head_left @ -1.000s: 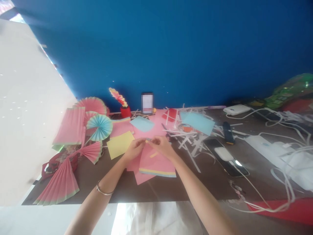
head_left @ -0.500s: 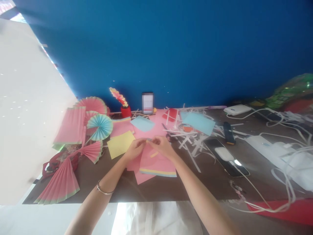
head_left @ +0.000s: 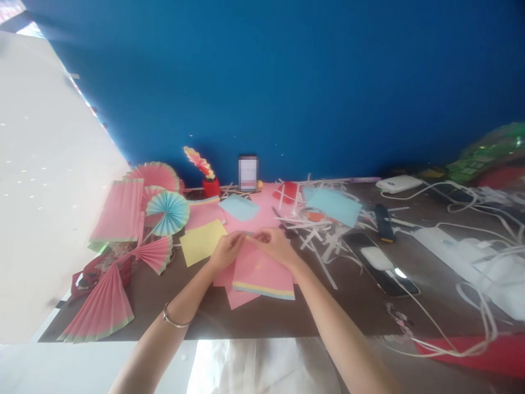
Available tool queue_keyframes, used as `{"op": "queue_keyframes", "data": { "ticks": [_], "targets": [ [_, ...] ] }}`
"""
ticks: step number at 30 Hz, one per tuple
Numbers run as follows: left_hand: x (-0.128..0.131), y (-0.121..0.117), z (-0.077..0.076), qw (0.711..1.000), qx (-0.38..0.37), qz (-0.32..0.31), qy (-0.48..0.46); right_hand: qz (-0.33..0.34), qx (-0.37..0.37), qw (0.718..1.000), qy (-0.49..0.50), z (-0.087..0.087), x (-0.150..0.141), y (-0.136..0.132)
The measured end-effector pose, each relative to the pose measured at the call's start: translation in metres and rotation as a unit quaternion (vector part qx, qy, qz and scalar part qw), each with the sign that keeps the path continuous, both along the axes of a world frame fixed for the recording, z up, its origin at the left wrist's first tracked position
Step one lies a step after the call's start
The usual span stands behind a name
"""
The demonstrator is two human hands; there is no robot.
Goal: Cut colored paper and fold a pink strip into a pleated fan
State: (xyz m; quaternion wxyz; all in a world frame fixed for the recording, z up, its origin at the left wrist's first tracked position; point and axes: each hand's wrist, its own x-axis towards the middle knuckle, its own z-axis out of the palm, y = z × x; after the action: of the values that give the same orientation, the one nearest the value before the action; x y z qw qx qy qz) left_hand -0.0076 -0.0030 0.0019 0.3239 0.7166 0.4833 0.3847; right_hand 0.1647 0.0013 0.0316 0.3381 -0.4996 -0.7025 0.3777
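Observation:
My left hand [head_left: 228, 249] and my right hand [head_left: 273, 243] meet at the far edge of a pink sheet of paper [head_left: 262, 268]. Both have their fingers closed in a pinch on that edge. Yellow and light-blue bands run along the sheet's near edge. Under it lie other pink sheets [head_left: 241, 299]. A yellow paper [head_left: 200, 242] is just left of my left hand, and a light-blue paper [head_left: 240, 207] lies beyond both hands. The fingertips partly hide the pinched edge.
Pleated paper fans [head_left: 102, 306] crowd the left side. A red pot [head_left: 211, 187] and a propped phone [head_left: 248, 173] stand at the back. White paper strips [head_left: 324, 241], a black phone [head_left: 381, 265], and white cables [head_left: 488, 306] with a power strip [head_left: 463, 262] spread to the right.
The pink sheet's near end has shifted slightly left and toward me, tilting a little. Both hands keep their pinch at its far edge, almost in the same place.

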Motion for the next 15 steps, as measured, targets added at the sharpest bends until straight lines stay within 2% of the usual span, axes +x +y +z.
{"op": "queue_keyframes", "data": {
  "ticks": [6, 15],
  "targets": [
    [-0.0005, -0.0001, -0.0012, 0.999, 0.019, 0.022, 0.014, -0.017, -0.007, 1.000, 0.013, 0.0036, 0.0011, 0.0005],
    [0.0007, -0.0026, -0.0009, 0.999, 0.014, 0.031, 0.012, -0.054, 0.037, 0.998, -0.003, 0.0057, 0.0031, 0.0008]
  ]
}}
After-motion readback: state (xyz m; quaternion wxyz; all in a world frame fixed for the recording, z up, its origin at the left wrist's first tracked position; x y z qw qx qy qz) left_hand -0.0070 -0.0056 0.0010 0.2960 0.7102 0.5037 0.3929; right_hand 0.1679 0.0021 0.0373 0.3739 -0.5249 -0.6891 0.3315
